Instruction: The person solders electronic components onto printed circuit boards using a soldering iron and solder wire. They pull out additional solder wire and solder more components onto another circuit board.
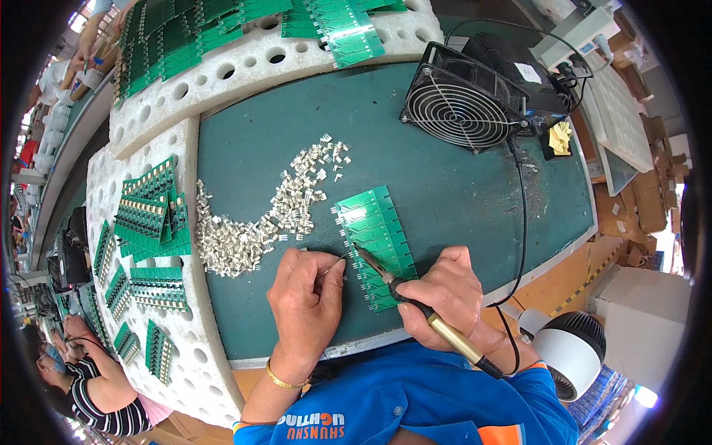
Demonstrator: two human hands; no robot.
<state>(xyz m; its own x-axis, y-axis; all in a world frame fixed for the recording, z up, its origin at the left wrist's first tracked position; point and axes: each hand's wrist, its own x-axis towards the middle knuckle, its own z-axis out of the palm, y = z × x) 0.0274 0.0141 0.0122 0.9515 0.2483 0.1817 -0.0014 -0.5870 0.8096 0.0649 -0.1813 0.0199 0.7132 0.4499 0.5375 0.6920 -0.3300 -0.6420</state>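
The table point(460, 215), smooth, dark green and scuffed, spreads beneath the circuit board point(391, 231). White foam slabs point(215, 378) — crumbly, pierced with round holes — lie left of and beyond it, bearing more green boards point(156, 211). On its near side is a blue shirt point(363, 400) with white and orange lettering. Beyond it, rightward, stand a ring-guarded black fan point(458, 111) and a black box point(493, 55) with a white label point(528, 72).

At its right, the right hand point(449, 293) grips a soldering iron point(454, 339), brass-coloured and black, its tip over the board — partly hiding it. At its left, the left hand's point(304, 297) fingers pinch together; on what, I cannot tell. Tiny white pronged connectors point(237, 241) heap farther left.
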